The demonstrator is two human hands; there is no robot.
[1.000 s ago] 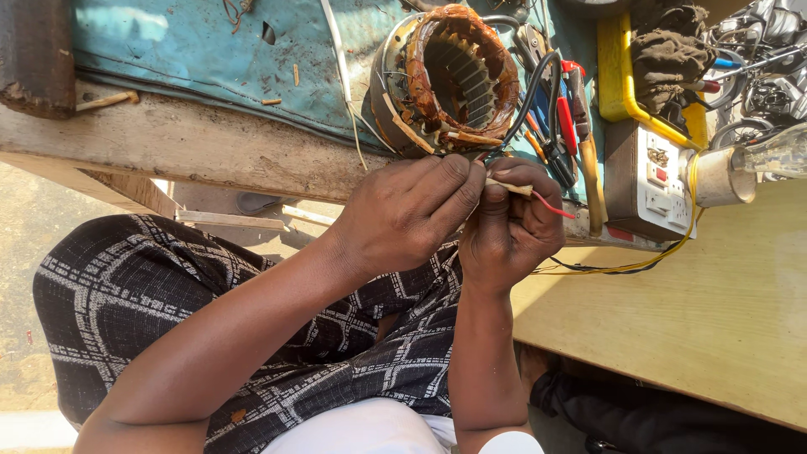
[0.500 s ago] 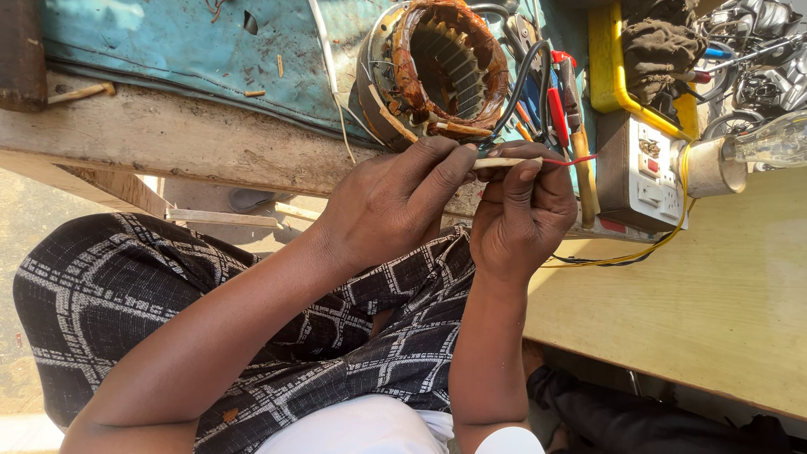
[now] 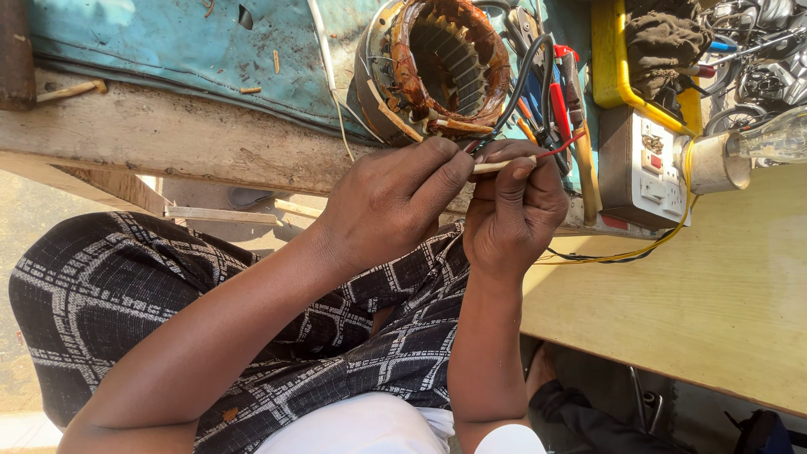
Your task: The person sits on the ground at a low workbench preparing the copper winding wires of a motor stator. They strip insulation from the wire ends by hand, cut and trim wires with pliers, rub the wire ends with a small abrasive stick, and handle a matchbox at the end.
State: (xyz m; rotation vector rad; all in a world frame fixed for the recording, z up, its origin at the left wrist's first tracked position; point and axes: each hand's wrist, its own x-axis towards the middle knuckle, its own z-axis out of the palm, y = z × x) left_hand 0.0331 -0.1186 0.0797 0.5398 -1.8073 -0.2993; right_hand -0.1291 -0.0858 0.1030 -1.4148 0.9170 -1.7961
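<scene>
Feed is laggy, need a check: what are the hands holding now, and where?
Both hands, left hand and right hand, pinch a thin cream-coloured sleeve tube on a red wire; grip at the tube's ends.

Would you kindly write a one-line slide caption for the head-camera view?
Left hand and right hand pinch a pale sleeve on a red wire beside a copper-wound motor stator.

— Any packages, labels, signs or screens by the wound copper stator (image 3: 441,67)?

— Only small markings: right of the stator, a grey socket box (image 3: 643,168) carries pale label patches and a small red square on its face. No package, sign or screen appears.
</scene>
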